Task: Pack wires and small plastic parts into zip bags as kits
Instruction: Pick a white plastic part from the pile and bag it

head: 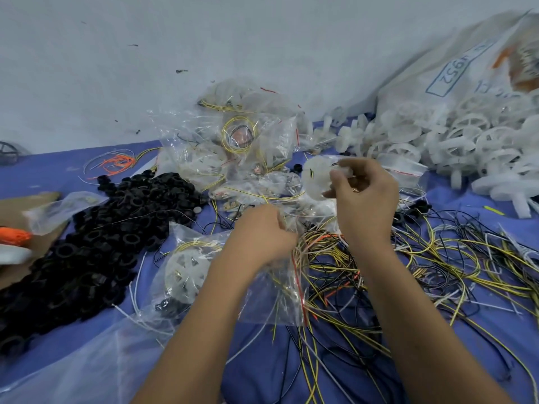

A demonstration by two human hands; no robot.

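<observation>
My left hand (264, 231) grips the top of a clear zip bag (277, 295) with a red seal strip; the bag hangs below it over the wires. My right hand (364, 193) is raised above it and holds a white plastic wheel part (316, 179) between thumb and fingers. Loose yellow, black and white wires (423, 266) lie tangled on the blue cloth to the right. A filled zip bag (186, 266) with a white wheel and yellow wire lies left of my left forearm.
A heap of black plastic rings (96, 243) covers the left. Several packed zip bags (233, 147) pile up at the back centre. White plastic wheels (455, 141) spill from a big sack (455, 71) at the right. Orange wires (116, 163) and cardboard (17, 211) lie far left.
</observation>
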